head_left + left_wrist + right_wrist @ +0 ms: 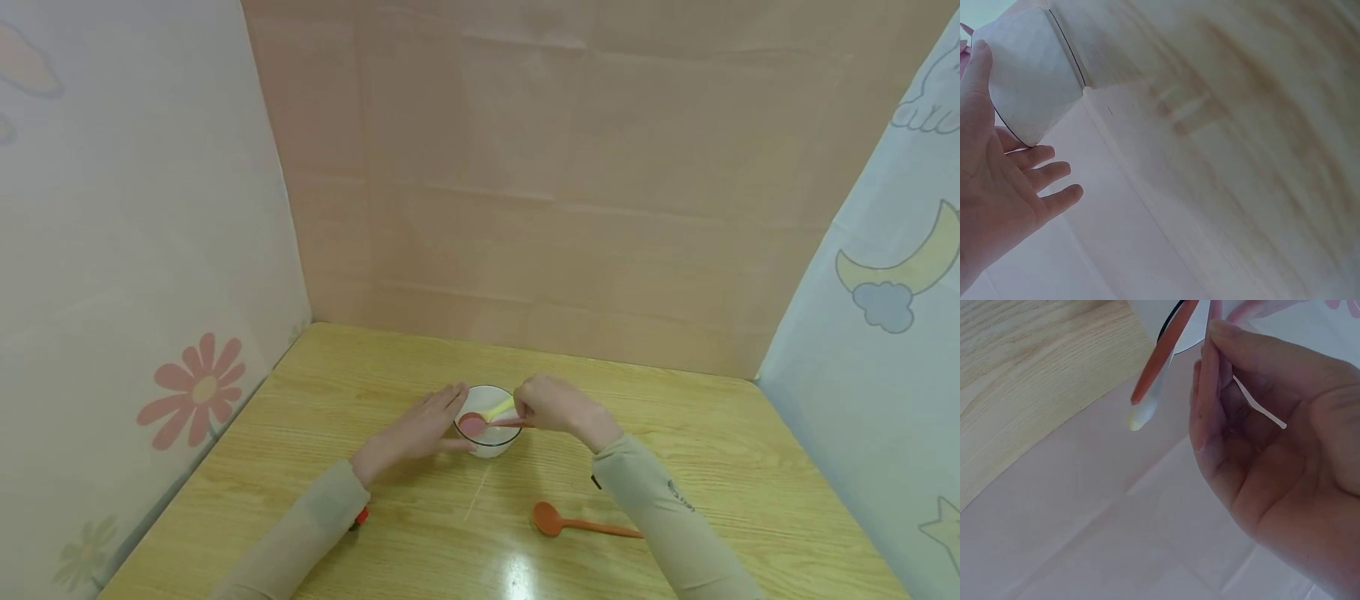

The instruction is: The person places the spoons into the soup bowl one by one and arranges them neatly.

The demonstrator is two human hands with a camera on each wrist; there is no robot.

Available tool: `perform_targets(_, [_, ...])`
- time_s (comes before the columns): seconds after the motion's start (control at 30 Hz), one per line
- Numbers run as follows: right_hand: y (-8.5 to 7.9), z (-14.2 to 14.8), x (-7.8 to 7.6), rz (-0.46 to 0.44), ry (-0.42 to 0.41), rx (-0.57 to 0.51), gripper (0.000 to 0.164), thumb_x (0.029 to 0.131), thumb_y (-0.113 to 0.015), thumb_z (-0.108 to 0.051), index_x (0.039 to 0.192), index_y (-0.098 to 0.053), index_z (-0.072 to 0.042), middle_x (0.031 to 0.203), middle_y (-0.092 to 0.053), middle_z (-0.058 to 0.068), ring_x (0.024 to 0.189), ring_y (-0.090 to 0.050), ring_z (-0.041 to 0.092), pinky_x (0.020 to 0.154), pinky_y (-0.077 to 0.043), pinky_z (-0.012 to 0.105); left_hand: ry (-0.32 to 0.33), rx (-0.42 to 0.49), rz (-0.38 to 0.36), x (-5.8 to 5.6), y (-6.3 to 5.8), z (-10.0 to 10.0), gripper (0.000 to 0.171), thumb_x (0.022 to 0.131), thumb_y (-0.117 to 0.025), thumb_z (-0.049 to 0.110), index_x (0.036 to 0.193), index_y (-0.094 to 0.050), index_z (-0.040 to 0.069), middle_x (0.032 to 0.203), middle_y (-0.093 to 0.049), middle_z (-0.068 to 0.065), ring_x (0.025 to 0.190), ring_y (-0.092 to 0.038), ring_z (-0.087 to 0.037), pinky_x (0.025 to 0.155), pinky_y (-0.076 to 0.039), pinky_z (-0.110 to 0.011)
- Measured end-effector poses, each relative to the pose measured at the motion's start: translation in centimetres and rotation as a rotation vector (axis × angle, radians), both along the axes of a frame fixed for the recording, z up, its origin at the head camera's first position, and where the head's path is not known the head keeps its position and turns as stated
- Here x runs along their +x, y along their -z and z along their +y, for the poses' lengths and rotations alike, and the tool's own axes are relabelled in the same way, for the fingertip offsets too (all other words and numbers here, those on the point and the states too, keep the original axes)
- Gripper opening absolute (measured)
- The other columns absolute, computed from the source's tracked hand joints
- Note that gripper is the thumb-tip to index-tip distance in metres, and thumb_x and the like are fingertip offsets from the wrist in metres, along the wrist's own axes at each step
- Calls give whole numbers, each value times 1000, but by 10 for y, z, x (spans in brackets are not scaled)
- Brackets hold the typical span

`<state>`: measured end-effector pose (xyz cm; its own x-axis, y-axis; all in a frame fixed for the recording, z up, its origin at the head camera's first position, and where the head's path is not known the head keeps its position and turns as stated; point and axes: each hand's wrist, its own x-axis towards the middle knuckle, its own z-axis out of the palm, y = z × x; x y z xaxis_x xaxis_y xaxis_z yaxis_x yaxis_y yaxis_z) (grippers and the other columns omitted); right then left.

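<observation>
A white bowl (491, 450) with a dark rim stands on the wooden table, holding spoons. My left hand (423, 425) rests against its left side, thumb on the near wall and straight fingers along the far left rim. In the left wrist view, the bowl's wall (1035, 75) lies between thumb and index finger, the other fingers loosely spread. My right hand (558, 404) pinches a pink spoon handle (1208, 394) at the bowl's right. Beside it an orange-red handle (1163, 356) and a pale, yellow-tipped handle (1141, 417) lean out over the rim, apart from the fingers.
Nearer me, to the right, an orange-red spoon (548, 519) lies on the table (420, 542), its handle partly behind my right sleeve. A small red and black object (362, 517) shows beside my left sleeve. Cloth walls enclose the table's left, back and right sides.
</observation>
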<state>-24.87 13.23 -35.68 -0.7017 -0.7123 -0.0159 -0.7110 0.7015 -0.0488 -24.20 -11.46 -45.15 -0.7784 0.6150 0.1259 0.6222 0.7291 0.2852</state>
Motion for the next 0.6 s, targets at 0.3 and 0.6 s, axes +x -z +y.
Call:
perform_targets(0.3, [2,0,1,-74,-18,-37,12,81,-74,3,75,-68,-6,73,-63,-1,65,-46,7,58,-41,18,1,2,7,1,0,-1,93,93,-61,55,155,-25,-5,161,-28,-23,148,-30,-42,118,-31,-58])
perform_targets(0.6, [2,0,-1,-83,-5,-38,12,80,-78,0,76,-68,-6,75,-67,1,66,-51,7,59,-45,19,-10,7,-12,1,2,-2,94,92,-61,57,156,-24,-2,162,-26,-21,150,-28,-40,119,-29,-58])
